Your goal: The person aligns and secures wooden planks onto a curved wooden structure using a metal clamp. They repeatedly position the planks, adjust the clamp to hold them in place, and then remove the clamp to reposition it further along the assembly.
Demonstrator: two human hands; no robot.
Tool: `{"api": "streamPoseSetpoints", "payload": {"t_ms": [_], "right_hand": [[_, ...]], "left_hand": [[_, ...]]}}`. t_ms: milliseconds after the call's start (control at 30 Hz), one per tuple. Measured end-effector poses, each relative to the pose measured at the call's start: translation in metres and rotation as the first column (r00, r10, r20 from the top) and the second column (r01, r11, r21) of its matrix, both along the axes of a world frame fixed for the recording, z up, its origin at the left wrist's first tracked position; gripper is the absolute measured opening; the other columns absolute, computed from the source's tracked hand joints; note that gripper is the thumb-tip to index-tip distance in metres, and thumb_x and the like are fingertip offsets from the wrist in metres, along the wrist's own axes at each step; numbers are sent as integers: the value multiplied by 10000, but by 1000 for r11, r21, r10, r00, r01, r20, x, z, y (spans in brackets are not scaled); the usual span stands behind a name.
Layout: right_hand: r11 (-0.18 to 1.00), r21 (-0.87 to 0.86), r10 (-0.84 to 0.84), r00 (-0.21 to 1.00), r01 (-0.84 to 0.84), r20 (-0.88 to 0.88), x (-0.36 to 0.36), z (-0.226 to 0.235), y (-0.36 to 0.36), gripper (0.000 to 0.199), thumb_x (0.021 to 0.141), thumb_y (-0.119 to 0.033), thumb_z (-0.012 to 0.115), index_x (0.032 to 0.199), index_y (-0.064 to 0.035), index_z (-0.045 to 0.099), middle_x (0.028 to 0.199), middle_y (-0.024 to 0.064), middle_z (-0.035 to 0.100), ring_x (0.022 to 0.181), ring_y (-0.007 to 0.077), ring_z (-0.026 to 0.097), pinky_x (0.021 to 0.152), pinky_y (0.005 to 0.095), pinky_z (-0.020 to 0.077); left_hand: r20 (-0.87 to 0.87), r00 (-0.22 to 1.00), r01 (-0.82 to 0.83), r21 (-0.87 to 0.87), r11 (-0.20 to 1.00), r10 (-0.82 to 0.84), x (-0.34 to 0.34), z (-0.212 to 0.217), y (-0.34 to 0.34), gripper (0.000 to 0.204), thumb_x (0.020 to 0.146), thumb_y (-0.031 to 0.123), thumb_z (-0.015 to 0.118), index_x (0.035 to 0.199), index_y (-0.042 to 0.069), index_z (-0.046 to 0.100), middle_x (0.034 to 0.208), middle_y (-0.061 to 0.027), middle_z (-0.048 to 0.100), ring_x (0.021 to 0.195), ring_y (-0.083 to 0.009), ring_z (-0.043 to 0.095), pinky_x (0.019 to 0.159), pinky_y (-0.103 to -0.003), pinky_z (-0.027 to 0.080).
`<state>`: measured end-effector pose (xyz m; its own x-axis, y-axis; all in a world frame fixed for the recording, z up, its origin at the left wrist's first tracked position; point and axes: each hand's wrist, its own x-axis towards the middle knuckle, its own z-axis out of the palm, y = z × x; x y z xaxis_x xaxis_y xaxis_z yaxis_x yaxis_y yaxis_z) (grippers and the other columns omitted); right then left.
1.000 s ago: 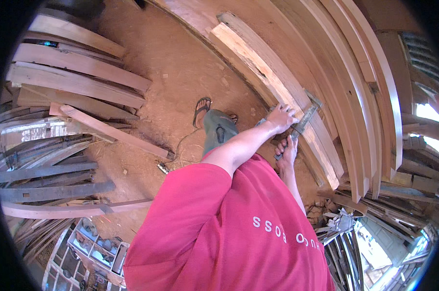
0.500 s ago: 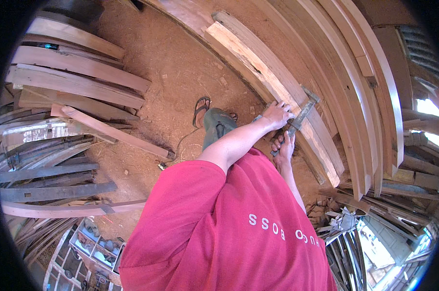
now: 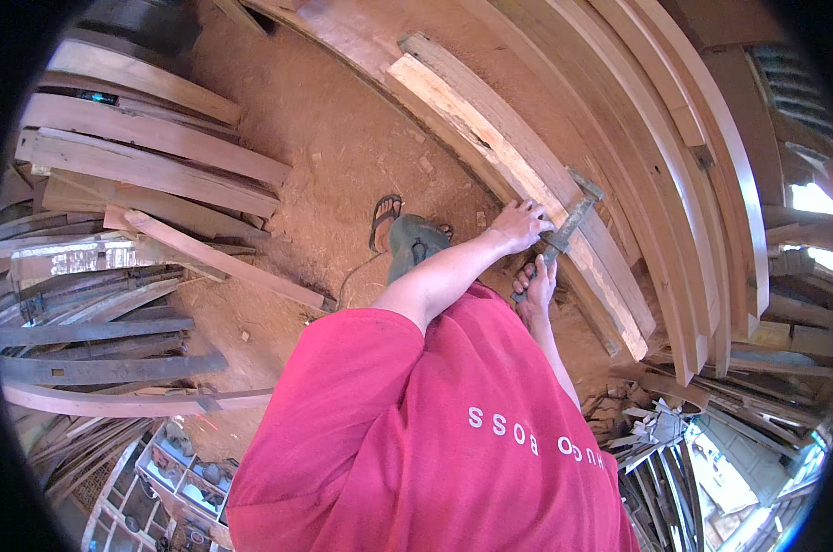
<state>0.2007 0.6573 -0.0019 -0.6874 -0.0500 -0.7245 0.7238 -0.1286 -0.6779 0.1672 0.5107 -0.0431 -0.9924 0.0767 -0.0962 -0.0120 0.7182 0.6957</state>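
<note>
A metal bar clamp lies across two long, curved wooden beams set side by side, the nearer one a pale beam with a rough dark flaw, the farther one a brown beam. My right hand is closed around the clamp's near end, below the beams' near edge. Just left of the clamp, my left hand has its fingers bent over the near edge of the pale beam. The left thumb is hidden.
Long curved timbers lie in rows beyond the clamped pair. At the left are stacked planks. A divided box with small items stands at lower left. Sawdust and scraps cover the floor. A thin cord runs near my sandalled foot.
The view has shifted slightly. Both hands keep their places at the beam and clamp, with only small finger movements.
</note>
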Motion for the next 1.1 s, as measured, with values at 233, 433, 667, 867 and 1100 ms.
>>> {"api": "streamPoseSetpoints", "payload": {"t_ms": [233,433,667,867,1100], "right_hand": [[1000,24,2,1000,-2,14,1,10,-7,194,1009,-312,588,1110,-256,433,666,-19,417,445,85,362,384,248,302],[1000,23,5,1000,-4,-8,-2,5,-4,198,1005,-278,598,1097,-224,432,654,-28,419,415,71,363,355,241,307],[1000,21,-9,1000,9,-2,-1,2,-4,200,1002,-262,603,1109,-225,438,634,-36,417,409,65,358,356,236,304],[1000,6,-20,1000,20,-9,-2,4,-1,216,994,-261,618,1106,-224,437,633,-32,415,408,69,362,354,245,299],[1000,2,-7,1000,7,10,-3,7,-8,216,991,-258,625,1043,-210,421,625,-29,413,406,69,360,350,248,290]], "left_hand": [[-15,1000,4,-48,999,-5,-1,-3,2,400,880,275,662,1278,310,640,1298,-37,554,1298,-280,476,1036,-507,415],[-46,999,-7,-37,999,5,6,3,-1,410,890,284,649,1298,253,632,1290,-42,583,1248,-273,523,1022,-492,431],[-127,963,-226,95,969,237,44,3,-32,454,913,381,638,1291,130,618,1278,-116,597,1198,-318,559,994,-456,466],[154,872,-468,-15,884,465,102,-40,-79,498,965,459,543,1285,80,587,1249,-203,602,1156,-392,585,976,-486,478],[446,641,-679,-51,733,625,176,-141,-111,561,998,490,468,1316,40,573,1375,-255,540,1263,-416,529,1048,-491,436]]}}
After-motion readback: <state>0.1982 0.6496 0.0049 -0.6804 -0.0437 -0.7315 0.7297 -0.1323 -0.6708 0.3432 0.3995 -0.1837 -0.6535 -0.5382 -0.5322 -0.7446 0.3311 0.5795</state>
